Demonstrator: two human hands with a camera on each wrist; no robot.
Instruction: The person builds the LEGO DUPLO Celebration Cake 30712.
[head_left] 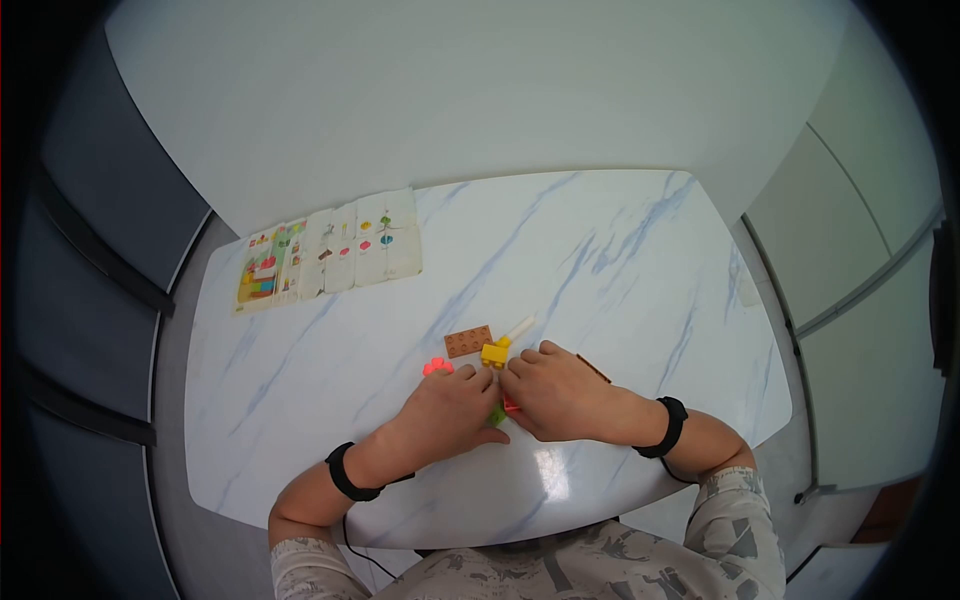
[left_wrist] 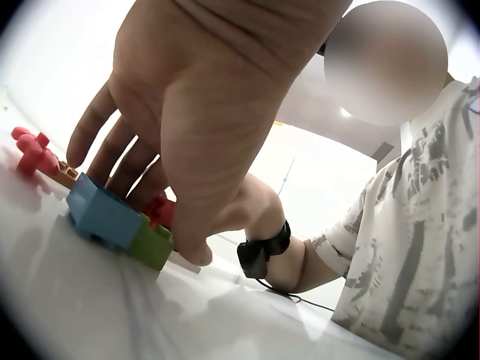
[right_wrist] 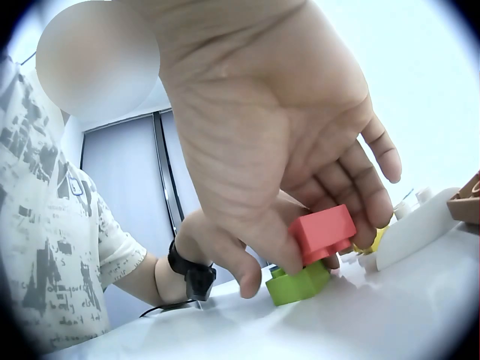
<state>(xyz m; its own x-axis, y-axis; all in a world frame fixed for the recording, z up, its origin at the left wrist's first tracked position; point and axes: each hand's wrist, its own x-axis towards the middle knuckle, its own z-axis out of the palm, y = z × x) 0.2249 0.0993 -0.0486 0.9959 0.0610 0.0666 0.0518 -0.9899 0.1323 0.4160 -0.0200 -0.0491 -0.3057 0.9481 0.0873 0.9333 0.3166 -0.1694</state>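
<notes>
My right hand (head_left: 560, 392) pinches a red toy brick (right_wrist: 324, 231) between thumb and fingers. The red brick sits close over a light green brick (right_wrist: 298, 285), overlapping it in the right wrist view. My left hand (head_left: 447, 410) reaches down over a blue brick (left_wrist: 105, 214), which adjoins the green brick (left_wrist: 152, 244). Its fingers (left_wrist: 135, 161) extend behind the blue brick, their tips hidden by it. The left thumb (right_wrist: 249, 279) points downward beside the green brick, apart from it in the right wrist view. From the head view, the backs of both hands hide most of these bricks.
Beyond the hands lie a brown studded brick (head_left: 468, 342), a yellow brick (head_left: 494, 355) and a long white piece (head_left: 520, 327). A red flower piece (head_left: 437, 366) is beside the left hand. A thin brown piece (head_left: 593, 369) lies past the right hand. A picture sheet (head_left: 345, 280) covers the table's back left.
</notes>
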